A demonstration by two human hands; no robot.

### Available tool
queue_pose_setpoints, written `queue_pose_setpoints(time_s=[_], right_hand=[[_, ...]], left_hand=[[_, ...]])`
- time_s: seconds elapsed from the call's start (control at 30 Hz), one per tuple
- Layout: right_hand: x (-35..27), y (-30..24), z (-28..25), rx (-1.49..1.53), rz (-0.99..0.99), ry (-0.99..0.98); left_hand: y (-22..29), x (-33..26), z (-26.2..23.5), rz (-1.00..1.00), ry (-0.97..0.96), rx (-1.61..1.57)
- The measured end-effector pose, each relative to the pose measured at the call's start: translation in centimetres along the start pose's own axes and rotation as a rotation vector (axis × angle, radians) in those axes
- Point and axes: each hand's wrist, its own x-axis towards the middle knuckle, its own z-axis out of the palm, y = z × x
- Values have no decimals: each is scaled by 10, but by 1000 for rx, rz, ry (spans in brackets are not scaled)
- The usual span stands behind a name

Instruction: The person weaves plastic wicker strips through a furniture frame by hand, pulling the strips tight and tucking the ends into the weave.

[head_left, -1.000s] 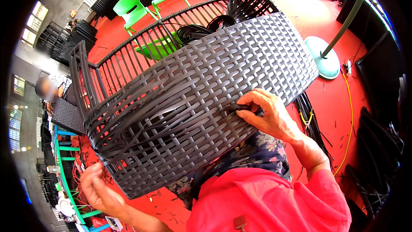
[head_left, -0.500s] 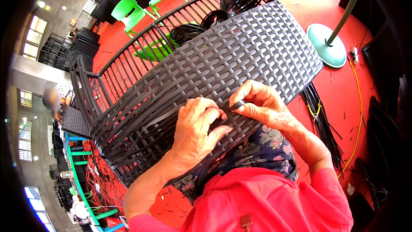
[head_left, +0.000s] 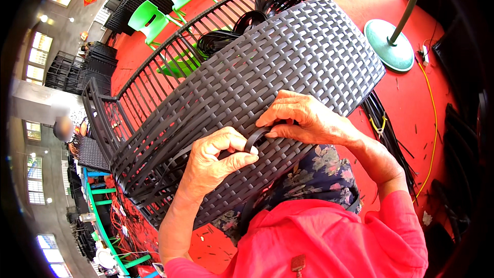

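Observation:
Across my lap lies a dark grey woven panel (head_left: 309, 46) of flat plastic strips, part of a larger furniture frame. Its right portion is tightly woven, while long strips (head_left: 149, 149) run loosely side by side at the left. Between my hands a short loop of dark strip (head_left: 256, 138) arches up from the weave. My left hand (head_left: 213, 157) pinches the loop's left end between thumb and fingers. At its other end, my right hand (head_left: 298, 118) is closed with thumb and fingers around the strip. Where the strip enters the weave is hidden by my fingers.
Coiled black strips (head_left: 218, 41) rest on the slatted frame behind the panel. Green chairs (head_left: 149, 20) stand beyond it. At right are a round pale-green stand base (head_left: 388, 45), a yellow cable (head_left: 435, 123), and yellow-handled cutters (head_left: 379, 126) by hanging strips. Another person (head_left: 64, 128) is far left.
My left hand has moved slightly left and down and now pinches the strip. My right hand has shifted a little left, and the strip now bows between both hands.

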Motion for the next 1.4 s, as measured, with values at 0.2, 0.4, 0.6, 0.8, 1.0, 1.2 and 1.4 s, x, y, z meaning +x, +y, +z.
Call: queue_pose_setpoints(time_s=[0.2, 0.4, 0.6, 0.8, 1.0, 1.2, 1.4], right_hand=[[-4, -2, -7, 219, 158, -84], [-6, 18, -17, 664, 265, -241], [-5, 16, -23, 571, 146, -315], [-11, -1, -45, 252, 119, -350], [-19, -8, -36, 80, 25, -166], [-17, -6, -29, 180, -47, -121], [1, -4, -15, 295, -50, -83]], left_hand=[[11, 4, 8, 32, 164, 289], [6, 14, 6, -68, -24, 36], [6, 8, 1, -25, -30, 372], [-3, 6, 13, 125, 60, 546], [1, 10, 22, 195, 53, 690], [9, 17, 15, 71, -61, 515], [5, 14, 15, -126, -178, 115]])
